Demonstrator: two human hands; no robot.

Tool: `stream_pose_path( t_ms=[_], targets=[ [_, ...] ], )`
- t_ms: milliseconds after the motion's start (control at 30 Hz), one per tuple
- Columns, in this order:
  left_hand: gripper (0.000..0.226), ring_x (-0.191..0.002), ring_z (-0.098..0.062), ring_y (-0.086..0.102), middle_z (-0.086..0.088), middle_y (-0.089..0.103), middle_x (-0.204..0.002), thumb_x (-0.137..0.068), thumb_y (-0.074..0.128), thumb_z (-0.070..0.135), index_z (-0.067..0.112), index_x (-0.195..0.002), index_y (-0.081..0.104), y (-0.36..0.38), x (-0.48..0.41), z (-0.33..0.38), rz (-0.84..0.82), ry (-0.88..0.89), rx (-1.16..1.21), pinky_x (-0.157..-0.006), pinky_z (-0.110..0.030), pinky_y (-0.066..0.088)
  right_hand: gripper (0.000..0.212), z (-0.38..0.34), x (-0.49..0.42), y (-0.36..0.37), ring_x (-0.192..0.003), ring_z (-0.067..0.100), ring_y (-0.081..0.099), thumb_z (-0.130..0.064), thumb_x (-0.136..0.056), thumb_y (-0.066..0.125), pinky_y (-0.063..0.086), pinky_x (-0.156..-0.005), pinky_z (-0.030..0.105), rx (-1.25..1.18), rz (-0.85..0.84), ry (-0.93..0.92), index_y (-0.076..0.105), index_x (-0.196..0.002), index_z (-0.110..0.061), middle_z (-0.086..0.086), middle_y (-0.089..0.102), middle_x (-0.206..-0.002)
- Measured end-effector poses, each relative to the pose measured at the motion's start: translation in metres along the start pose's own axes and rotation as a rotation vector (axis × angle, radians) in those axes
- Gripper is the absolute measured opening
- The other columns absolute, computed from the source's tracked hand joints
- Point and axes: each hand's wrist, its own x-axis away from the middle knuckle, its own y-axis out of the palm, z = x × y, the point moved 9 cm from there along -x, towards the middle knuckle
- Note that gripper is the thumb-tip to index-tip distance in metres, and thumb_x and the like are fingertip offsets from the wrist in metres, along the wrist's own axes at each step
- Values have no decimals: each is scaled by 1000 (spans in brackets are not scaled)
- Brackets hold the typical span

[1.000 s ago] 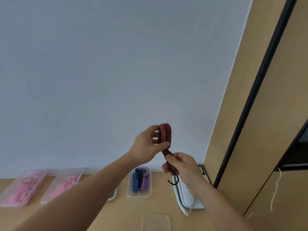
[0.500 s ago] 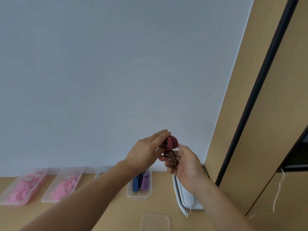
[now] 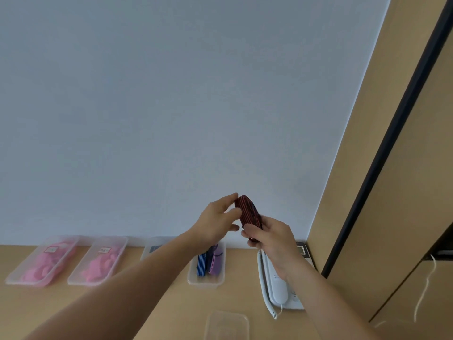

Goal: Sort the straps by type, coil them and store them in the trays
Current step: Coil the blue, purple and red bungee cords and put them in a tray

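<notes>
— What can't you make out?
— The lower end of the red striped strap (image 3: 247, 212) is buried in the right hand (image 3: 268, 238). The left hand (image 3: 215, 222) is blurred, so I can't tell whether its fingers (image 3: 229, 198) pinch the coil or only touch it.
— And along the back edge of the bench (image 3: 240, 290)?
— The left forearm covers most of the third tray (image 3: 154, 244). The labels (image 3: 51, 249) on the two pink trays (image 3: 36, 283) are too small to read.
— Front edge?
— A clear tub (image 3: 226, 322) is cut off by the picture's bottom edge. The right wrist hides part of the phone (image 3: 279, 290).
</notes>
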Motion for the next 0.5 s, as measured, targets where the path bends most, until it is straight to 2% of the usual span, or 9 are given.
stream_pose_path(
  t_ms=[67, 167, 200, 267, 333, 433, 500],
  targets=[
    [36, -99, -18, 71, -6, 71, -115, -94, 57, 22, 7, -127, 58, 5, 1, -5, -5, -99, 151, -83, -36, 58, 9, -4, -2, -2, -73, 19, 61, -16, -87, 69, 54, -79, 45, 205, 59, -79, 72, -95, -17, 12, 69, -82],
    [32, -88, -24, 71, -13, 72, -108, -93, 62, 25, 1, -115, 64, 14, 6, -20, 4, -230, 276, -77, -40, 57, 11, -13, -4, 2, -68, 8, 60, -28, -89, 67, 43, -58, 18, 442, 123, -217, 64, -99, -27, -6, 67, -74],
    [29, -85, -26, 70, -15, 73, -102, -94, 61, 23, -1, -111, 66, 18, 7, -23, 6, -245, 294, -76, -41, 57, 17, -15, -4, 6, -66, 5, 58, -32, -89, 66, 37, -53, 15, 536, 132, -260, 61, -105, -27, -10, 64, -73],
    [27, -78, -29, 69, -19, 70, -90, -96, 58, 18, -6, -108, 65, 15, 8, -32, 80, -261, 355, -74, -41, 55, 40, -18, 0, 18, -73, 8, 60, -41, -91, 64, 34, -56, 16, 712, 144, -350, 55, -126, -24, -11, 66, -82],
    [28, -77, -32, 70, -21, 66, -88, -99, 54, 14, -9, -110, 62, 3, 10, -42, 185, -285, 436, -80, -45, 49, 56, -20, 3, 31, -94, 18, 64, -45, -92, 60, 40, -68, 23, 788, 99, -449, 47, -140, -18, -4, 68, -102],
    [32, -79, -33, 67, -17, 65, -90, -102, 46, 17, -8, -110, 64, -10, 17, -60, 218, -357, 561, -86, -52, 53, 40, -24, 7, 49, -107, 21, 62, -35, -96, 54, 51, -83, 33, 846, 8, -647, 61, -130, -14, -1, 68, -115],
    [33, -75, -31, 64, -16, 64, -85, -102, 41, 18, -5, -106, 64, -18, 20, -73, 189, -409, 609, -74, -44, 57, 36, -26, 6, 58, -100, 25, 65, -28, -94, 51, 55, -78, 36, 888, 5, -764, 69, -120, -9, 3, 70, -108]
  ],
)
